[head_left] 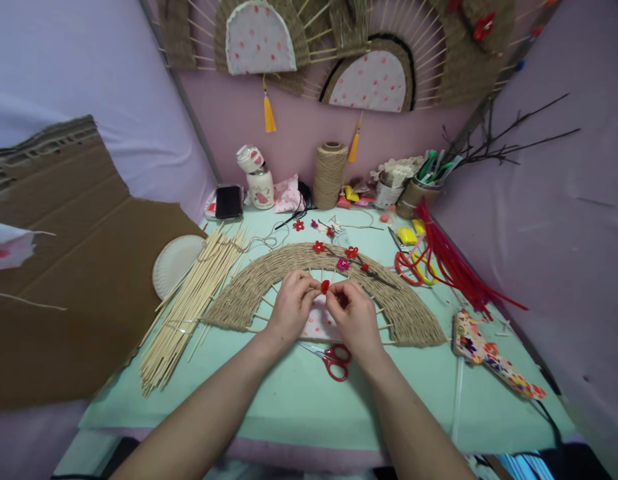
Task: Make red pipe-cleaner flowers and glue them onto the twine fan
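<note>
Between the fingertips of my left hand and my right hand is a small red pipe-cleaner flower, pinched from both sides. Both hands are closed around it, above the middle of a fan woven from twine over thin sticks. Red and pink flowers and a dark twig lie on the fan's upper right band. Part of the fan's spotted white centre shows between my wrists. Just below it rest red-handled scissors.
Bamboo sticks and a paper plate lie left, beside a large cardboard sheet. A twine spool stands at the back. On the right are red pipe cleaners, more scissors and a flower-patterned glue gun with a cord.
</note>
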Available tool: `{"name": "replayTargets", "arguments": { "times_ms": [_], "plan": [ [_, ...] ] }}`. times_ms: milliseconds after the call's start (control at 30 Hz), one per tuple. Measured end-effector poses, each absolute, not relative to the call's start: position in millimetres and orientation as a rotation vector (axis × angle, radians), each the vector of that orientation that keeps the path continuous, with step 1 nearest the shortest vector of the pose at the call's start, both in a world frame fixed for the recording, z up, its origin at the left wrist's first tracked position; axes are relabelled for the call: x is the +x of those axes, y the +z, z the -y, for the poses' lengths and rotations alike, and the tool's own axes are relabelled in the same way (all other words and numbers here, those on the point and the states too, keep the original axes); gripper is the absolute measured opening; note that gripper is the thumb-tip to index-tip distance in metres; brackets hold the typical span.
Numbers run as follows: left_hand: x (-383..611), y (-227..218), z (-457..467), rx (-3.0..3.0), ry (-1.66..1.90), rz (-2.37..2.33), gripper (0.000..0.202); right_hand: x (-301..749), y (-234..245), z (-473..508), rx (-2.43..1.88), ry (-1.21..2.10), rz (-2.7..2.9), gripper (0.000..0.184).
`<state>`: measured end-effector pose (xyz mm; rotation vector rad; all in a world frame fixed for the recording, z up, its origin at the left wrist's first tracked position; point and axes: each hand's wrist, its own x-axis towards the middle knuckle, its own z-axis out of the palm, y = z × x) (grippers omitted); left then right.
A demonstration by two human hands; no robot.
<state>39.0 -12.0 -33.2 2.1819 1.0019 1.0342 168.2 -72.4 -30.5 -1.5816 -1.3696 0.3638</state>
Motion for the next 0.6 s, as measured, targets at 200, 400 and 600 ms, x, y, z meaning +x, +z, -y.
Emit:
{"name": "replayTargets", "arguments": {
  "times_ms": [200, 400, 600],
  "plan": [
    [40.0, -32.2, 15.9, 2.177, 1.111, -0.966, 0.01, 168.6, -29.6, 72.1, -1.595, 0.396, 1.267, 0.011],
    [41.5, -33.7, 17.7, 2.215, 1.194, -0.943, 0.009, 168.6, -24.5, 70.4, -1.482, 0.872, 0.954, 0.019],
    [43.3, -29.5, 22.1, 2.245, 1.172, -0.953, 0.009, 169.5, -24.9, 69.6, -1.515, 0.84, 0.936, 0.017]
  ]
}}
